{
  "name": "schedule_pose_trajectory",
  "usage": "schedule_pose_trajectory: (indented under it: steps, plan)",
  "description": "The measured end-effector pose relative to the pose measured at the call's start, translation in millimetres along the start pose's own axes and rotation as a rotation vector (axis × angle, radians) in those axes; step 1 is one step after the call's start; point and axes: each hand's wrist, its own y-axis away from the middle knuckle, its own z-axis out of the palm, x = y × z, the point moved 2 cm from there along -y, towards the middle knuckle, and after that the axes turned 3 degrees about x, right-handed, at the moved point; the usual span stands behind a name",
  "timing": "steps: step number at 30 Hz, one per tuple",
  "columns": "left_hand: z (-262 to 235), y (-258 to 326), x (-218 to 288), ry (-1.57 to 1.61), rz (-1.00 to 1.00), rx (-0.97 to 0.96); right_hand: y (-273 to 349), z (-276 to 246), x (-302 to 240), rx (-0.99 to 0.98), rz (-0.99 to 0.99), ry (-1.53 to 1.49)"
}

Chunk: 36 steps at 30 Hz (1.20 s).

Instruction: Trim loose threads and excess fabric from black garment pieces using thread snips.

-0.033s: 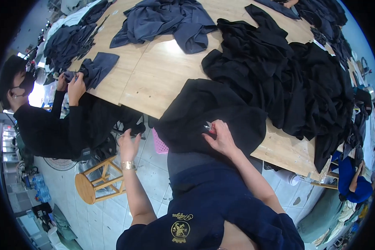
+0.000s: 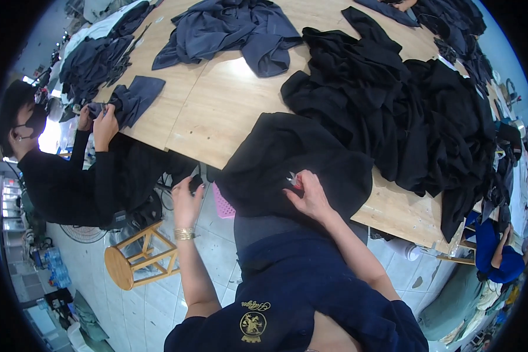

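Observation:
My right hand (image 2: 310,193) is closed around small thread snips (image 2: 294,180) with a red handle and metal blades. The snips rest over a black garment (image 2: 293,152) that spreads from the table edge onto my lap. My left hand (image 2: 188,196), with a gold-coloured bracelet at the wrist, hovers left of the garment, away from the table edge. Its thumb and fingers are apart and curved. Something dark shows between them, seemingly part of the background.
A large heap of black garments (image 2: 387,111) covers the right of the wooden table (image 2: 217,111). Blue-grey garments (image 2: 229,32) lie farther back. On the left, a co-worker (image 2: 64,170) handles dark cloth. Below stand a wooden stool (image 2: 120,267) and a pink perforated basket (image 2: 223,202).
My left hand has shifted slightly right, with its fingers more curved. My right hand keeps the snips at nearly the same spot. The whole view has moved a little.

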Motion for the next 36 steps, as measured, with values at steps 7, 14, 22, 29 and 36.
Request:
schedule_pose_trajectory:
  steps: [7,14,22,29,36]
  plan:
    - [57,-20,137,0.277,0.516,0.101,17,-26,-2,0.084,0.255,-0.134]
    - [80,-51,137,0.074,0.271,0.016,51,-46,13,0.220,0.404,-0.139]
    - [67,-49,127,0.779,0.103,-0.255,15,-47,-12,0.228,0.397,-0.411]
    - [44,-20,160,1.282,-0.042,-0.337,-33,-50,-52,0.127,0.154,-0.234]
    - [36,-16,170,1.357,-0.060,-0.433,-34,-56,-49,0.105,-0.034,0.216]
